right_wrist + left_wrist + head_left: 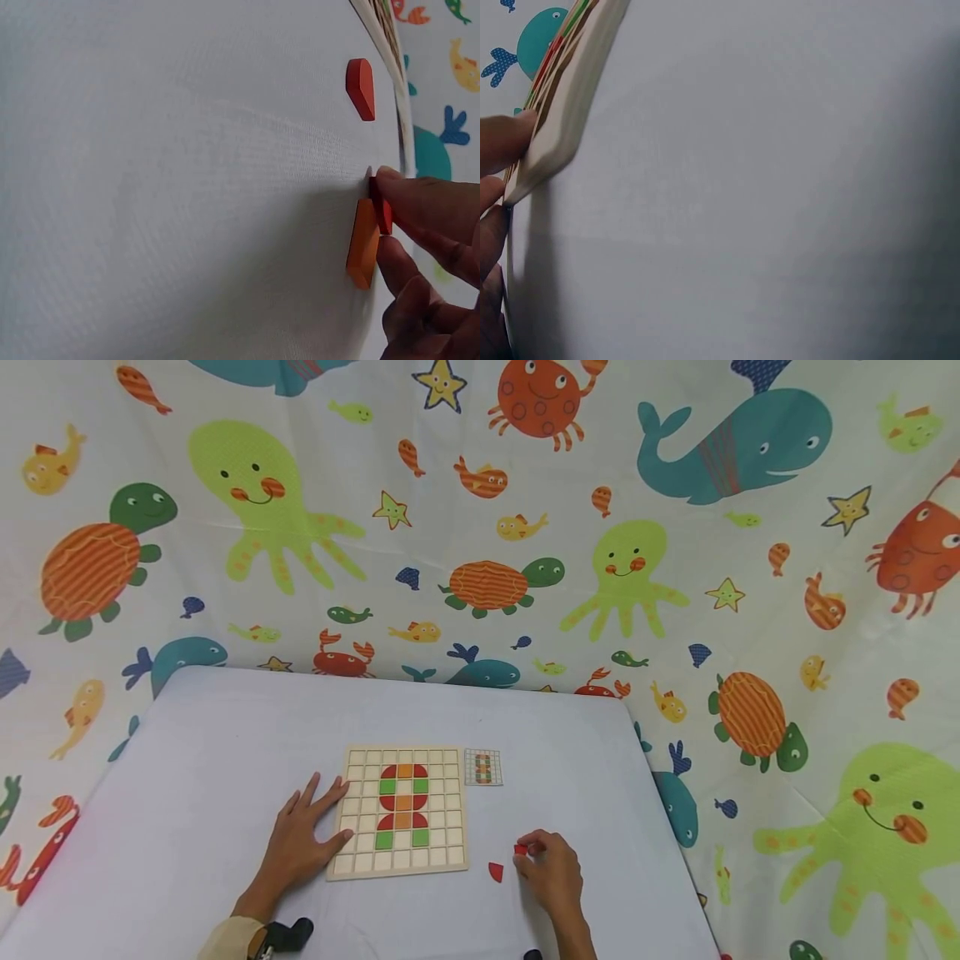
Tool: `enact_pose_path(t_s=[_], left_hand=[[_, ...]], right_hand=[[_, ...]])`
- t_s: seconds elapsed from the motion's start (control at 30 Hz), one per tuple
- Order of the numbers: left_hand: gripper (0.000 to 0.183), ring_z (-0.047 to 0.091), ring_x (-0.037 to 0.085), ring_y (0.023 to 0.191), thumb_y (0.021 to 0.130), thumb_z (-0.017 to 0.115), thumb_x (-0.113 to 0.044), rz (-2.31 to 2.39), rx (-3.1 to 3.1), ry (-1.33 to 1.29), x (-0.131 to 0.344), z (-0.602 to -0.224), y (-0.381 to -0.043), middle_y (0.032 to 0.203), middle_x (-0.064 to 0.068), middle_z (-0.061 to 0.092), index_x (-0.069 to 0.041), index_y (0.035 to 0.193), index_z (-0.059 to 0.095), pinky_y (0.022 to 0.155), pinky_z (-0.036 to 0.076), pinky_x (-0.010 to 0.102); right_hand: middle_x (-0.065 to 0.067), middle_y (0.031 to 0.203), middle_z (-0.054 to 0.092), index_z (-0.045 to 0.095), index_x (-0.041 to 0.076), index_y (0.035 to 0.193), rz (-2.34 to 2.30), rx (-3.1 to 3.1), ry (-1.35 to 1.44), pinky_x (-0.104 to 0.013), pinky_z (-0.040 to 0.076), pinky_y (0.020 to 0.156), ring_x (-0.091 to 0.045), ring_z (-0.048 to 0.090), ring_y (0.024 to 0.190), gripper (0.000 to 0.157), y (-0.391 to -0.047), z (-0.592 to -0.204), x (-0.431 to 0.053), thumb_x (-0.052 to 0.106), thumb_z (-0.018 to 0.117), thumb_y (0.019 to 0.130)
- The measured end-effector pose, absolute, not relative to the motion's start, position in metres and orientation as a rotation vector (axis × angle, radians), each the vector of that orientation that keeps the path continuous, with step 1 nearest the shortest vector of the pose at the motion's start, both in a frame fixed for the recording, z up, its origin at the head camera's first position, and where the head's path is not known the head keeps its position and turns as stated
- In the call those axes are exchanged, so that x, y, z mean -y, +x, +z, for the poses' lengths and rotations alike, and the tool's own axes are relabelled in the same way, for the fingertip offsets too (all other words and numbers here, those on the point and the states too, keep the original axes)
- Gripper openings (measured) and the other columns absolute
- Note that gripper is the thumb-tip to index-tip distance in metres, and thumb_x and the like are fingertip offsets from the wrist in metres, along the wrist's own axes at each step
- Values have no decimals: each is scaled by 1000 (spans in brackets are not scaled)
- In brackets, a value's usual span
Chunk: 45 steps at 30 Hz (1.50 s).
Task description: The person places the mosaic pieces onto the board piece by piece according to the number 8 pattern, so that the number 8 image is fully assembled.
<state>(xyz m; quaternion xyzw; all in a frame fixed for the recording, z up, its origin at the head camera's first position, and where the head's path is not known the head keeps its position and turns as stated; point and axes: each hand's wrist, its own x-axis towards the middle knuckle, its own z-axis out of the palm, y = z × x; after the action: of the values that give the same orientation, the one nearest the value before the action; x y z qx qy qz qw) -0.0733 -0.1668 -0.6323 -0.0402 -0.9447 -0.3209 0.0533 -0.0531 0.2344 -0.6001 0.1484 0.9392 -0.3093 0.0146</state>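
A wooden grid board [442,852] lies on the table, with red quarter-round, orange and green square pieces set in its middle cells. My left hand [300,835] rests at the board's left edge, fingers spread, thumb on the rim. To the board's right, my right hand [553,868] pinches a small red piece [382,210] between thumb and fingers. An orange block [364,244] lies right beside that piece in the right wrist view; the hand hides it in the head view. Between the board and this hand is a loose red quarter-round piece [496,872].
A small pattern card [472,777] lies by the board's upper right corner. White cloth covers the table [247,735]. Behind it hangs a curtain [450,635] printed with sea animals. Dark straps or devices show near both wrists at the bottom.
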Motion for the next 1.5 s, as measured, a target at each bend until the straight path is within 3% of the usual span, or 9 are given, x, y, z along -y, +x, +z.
enact_pose_path(t_s=[0.37, 0.67, 1.03, 1.3, 1.5], left_hand=[[81, 32, 51, 157, 83, 81, -38, -971, 2872, -118, 167, -635, -73, 163, 24, 48, -11, 155, 55, 124, 25, 73], [81, 31, 51, 157, 83, 81, -39, -971, 2880, -113, 168, -635, -73, 163, 23, 48, -11, 155, 55, 124, 25, 73], [82, 31, 51, 157, 84, 80, -40, -971, 2880, -114, 166, -633, -74, 163, 24, 48, -10, 155, 55, 125, 23, 73], [80, 32, 51, 156, 84, 81, -40, -969, 2863, -125, 167, -635, -74, 162, 23, 49, -10, 154, 56, 124, 25, 73], [81, 33, 51, 156, 83, 81, -40, -958, 2858, -128, 167, -637, -74, 162, 23, 49, -11, 154, 56, 123, 26, 73]], right_hand=[[5, 76, 64, 66, 19, 85, -1072, -2852, 405, -27, 39, 60, -14, 52, 71, 27, -55, -598, -224, 14, 93, 80], [7, 76, 63, 75, 24, 103, -1276, -2780, 246, -22, 42, 51, -9, 51, 62, 19, -57, -598, -195, 14, 84, 89], [13, 76, 65, 76, 28, 100, -1434, -2629, 82, -20, 41, 55, -5, 50, 65, 16, -51, -598, -127, 17, 83, 92], [17, 70, 65, 78, 32, 96, -1422, -2667, 43, -18, 34, 47, -1, 47, 56, 20, -46, -603, -89, 17, 88, 87], [20, 65, 61, 78, 31, 94, -1325, -2736, 34, -18, 34, 51, 2, 45, 56, 17, -41, -611, -66, 19, 88, 87]])
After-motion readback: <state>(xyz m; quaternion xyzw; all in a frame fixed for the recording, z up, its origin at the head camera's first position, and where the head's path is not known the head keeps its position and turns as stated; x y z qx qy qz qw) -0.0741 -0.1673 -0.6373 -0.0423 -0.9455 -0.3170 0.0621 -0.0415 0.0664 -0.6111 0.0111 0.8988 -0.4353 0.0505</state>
